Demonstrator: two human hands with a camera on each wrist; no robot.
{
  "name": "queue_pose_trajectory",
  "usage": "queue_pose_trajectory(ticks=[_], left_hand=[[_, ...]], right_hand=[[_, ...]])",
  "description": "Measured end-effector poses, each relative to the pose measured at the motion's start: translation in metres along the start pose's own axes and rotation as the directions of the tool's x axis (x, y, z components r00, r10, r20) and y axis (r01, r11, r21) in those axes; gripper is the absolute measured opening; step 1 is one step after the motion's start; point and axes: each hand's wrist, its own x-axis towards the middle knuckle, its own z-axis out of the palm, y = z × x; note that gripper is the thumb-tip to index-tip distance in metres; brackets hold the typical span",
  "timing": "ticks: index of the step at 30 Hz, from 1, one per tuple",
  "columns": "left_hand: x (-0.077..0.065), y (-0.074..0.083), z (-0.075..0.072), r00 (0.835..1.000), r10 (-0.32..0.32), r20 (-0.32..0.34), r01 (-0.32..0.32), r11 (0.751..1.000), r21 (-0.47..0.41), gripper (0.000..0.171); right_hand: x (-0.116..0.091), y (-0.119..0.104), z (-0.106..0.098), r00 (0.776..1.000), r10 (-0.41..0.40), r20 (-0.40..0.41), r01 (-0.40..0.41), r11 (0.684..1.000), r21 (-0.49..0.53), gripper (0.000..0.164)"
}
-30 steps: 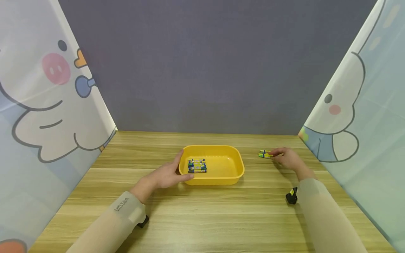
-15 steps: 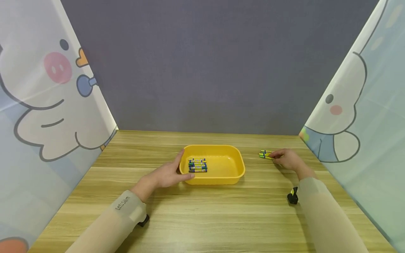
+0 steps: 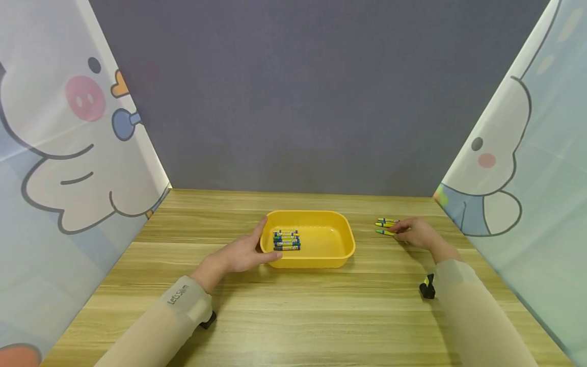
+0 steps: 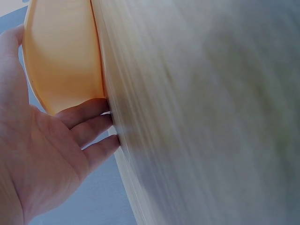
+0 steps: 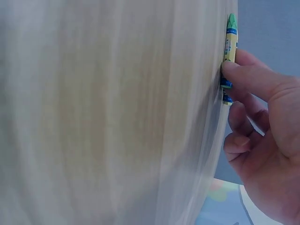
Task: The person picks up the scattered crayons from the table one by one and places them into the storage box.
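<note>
A yellow plastic tray (image 3: 321,262) stands mid-table, with several crayons (image 3: 287,243) lying side by side in its left part. My left hand (image 3: 243,253) spreads around the tray's front left corner, thumb at the front rim and fingers against the left wall. In the left wrist view the fingertips (image 4: 112,140) reach down to the tabletop. To the right of the tray, my right hand (image 3: 418,233) pinches a green-tipped crayon (image 5: 229,47) between thumb and fingers, close over the table. Two more crayons (image 3: 384,225) lie just behind it, their right ends by the fingers.
The wood-grain table (image 3: 293,316) ends at a dark grey panel (image 3: 302,102) behind. Cartoon-printed sheets (image 3: 69,153) flank it on the left and right. A black wrist device (image 3: 427,288) sits under the right sleeve.
My right hand has drawn the green-tipped crayon slightly toward me, opening a gap from the other two crayons. My left hand and the tray hold still.
</note>
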Motion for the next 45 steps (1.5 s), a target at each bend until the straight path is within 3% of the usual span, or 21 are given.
queue_pose_trajectory(ticks=[8,22,33,45], left_hand=[[-0.001,0.002,0.001,1.000,-0.004,0.009,0.004,1.000,0.006,0.128],[0.000,-0.001,0.001,1.000,-0.012,0.005,0.012,1.000,-0.005,0.128],[0.000,0.000,-0.001,1.000,-0.002,-0.001,0.002,1.000,0.015,0.129],[0.000,0.001,-0.001,1.000,0.006,0.006,-0.006,1.000,0.000,0.128]], right_hand=[[-0.001,-0.014,0.003,1.000,-0.025,-0.018,0.025,1.000,-0.001,0.026],[0.022,-0.091,0.008,0.992,-0.111,-0.058,0.120,0.977,0.174,0.026],[0.045,-0.145,0.032,0.980,-0.187,-0.067,0.199,0.940,0.278,0.022],[0.061,-0.175,0.052,0.962,-0.270,-0.029,0.266,0.912,0.313,0.022]])
